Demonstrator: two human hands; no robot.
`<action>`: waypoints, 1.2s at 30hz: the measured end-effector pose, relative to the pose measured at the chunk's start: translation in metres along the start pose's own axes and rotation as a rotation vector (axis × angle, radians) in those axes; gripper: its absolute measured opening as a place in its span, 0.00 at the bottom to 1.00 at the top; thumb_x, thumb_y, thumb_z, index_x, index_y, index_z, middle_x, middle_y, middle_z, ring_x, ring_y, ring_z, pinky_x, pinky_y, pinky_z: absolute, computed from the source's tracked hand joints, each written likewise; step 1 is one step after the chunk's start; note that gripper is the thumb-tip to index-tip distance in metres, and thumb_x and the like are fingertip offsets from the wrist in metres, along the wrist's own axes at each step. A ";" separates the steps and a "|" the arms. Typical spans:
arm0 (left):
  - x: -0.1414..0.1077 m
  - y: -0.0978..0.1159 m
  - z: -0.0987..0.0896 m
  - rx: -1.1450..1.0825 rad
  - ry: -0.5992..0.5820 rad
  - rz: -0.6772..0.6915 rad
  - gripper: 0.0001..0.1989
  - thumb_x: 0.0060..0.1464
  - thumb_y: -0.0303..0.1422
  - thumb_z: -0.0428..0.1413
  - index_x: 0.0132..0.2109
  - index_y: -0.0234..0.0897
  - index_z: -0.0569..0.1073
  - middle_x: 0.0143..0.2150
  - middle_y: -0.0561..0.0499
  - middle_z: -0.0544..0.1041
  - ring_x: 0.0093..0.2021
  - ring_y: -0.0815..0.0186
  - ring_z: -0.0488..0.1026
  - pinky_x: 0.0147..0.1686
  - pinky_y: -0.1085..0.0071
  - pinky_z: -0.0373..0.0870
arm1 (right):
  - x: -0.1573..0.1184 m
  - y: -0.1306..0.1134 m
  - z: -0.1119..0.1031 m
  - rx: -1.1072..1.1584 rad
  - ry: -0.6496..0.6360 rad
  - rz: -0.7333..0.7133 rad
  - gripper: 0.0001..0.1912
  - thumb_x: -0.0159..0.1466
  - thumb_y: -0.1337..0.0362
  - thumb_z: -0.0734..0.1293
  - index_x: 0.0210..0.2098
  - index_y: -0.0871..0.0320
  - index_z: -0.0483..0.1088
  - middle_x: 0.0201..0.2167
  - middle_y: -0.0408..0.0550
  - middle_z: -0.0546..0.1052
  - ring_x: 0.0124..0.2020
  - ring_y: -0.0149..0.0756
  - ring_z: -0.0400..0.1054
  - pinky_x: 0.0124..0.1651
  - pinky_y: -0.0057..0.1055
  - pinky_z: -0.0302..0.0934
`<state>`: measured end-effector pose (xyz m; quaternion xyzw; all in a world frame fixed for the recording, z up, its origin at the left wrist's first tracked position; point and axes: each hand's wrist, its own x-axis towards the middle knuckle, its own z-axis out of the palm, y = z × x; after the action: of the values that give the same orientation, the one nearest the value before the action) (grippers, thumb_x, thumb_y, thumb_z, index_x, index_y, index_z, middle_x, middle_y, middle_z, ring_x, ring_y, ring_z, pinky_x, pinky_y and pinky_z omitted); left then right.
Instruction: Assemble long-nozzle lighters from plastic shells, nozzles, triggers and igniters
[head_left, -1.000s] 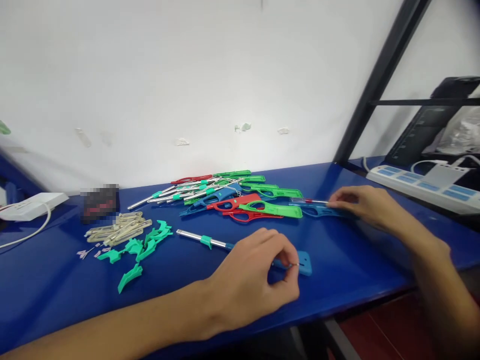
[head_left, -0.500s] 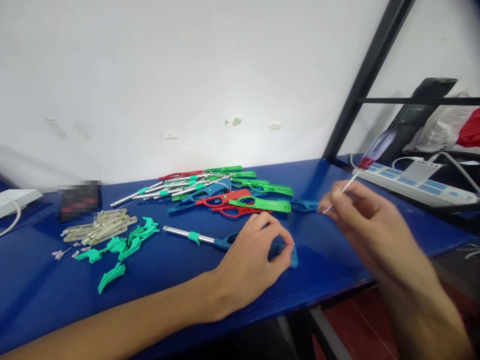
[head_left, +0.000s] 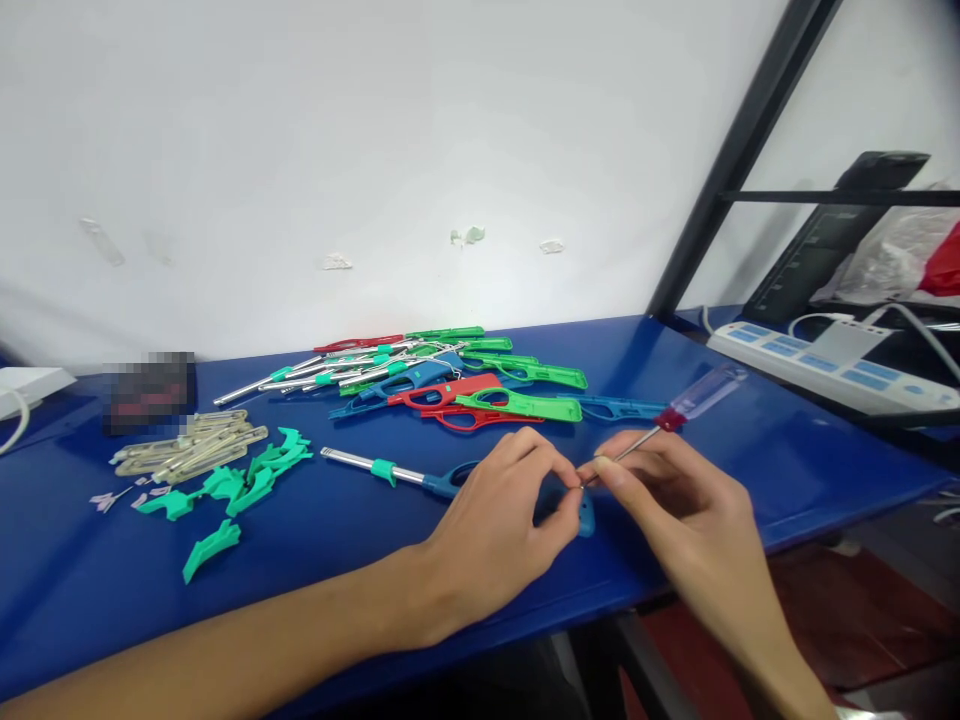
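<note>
A long-necked blue lighter (head_left: 439, 484) with a metal tube and a green trigger piece lies on the blue table, its handle partly hidden under my left hand (head_left: 499, 525). The thumb and index finger of that hand are pinched above the handle's rounded end; what sits between them is too small to make out. In my right hand (head_left: 682, 500) is a screwdriver (head_left: 637, 443) with a clear handle and red collar, gripped by the shaft. It tilts down to the left, its tip touching or very close to my left fingertips.
Behind lies a pile of lighters and green, red and blue casing halves (head_left: 525, 404). To the left are green triggers (head_left: 259, 475), beige slim parts (head_left: 191, 447) and tiny pale bits (head_left: 110, 499). A power strip (head_left: 832, 365) lies by a black rack post (head_left: 739, 165) at right.
My right hand has brought the screwdriver leftward and down, so its tip now meets my left fingertips. My left hand keeps its pinch above the blue handle.
</note>
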<state>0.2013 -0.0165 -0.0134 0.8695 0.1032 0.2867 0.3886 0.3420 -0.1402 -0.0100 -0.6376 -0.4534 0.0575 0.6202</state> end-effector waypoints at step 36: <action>0.002 0.011 0.003 0.118 -0.064 -0.030 0.04 0.66 0.28 0.59 0.41 0.38 0.79 0.44 0.51 0.79 0.46 0.60 0.75 0.50 0.60 0.70 | -0.018 0.000 -0.013 -0.298 0.025 -0.087 0.05 0.69 0.58 0.73 0.39 0.44 0.84 0.36 0.35 0.88 0.39 0.38 0.85 0.50 0.28 0.78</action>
<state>0.2043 -0.0256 -0.0061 0.8980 0.1204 0.2465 0.3441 0.3393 -0.1616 -0.0161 -0.7030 -0.4764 -0.0455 0.5261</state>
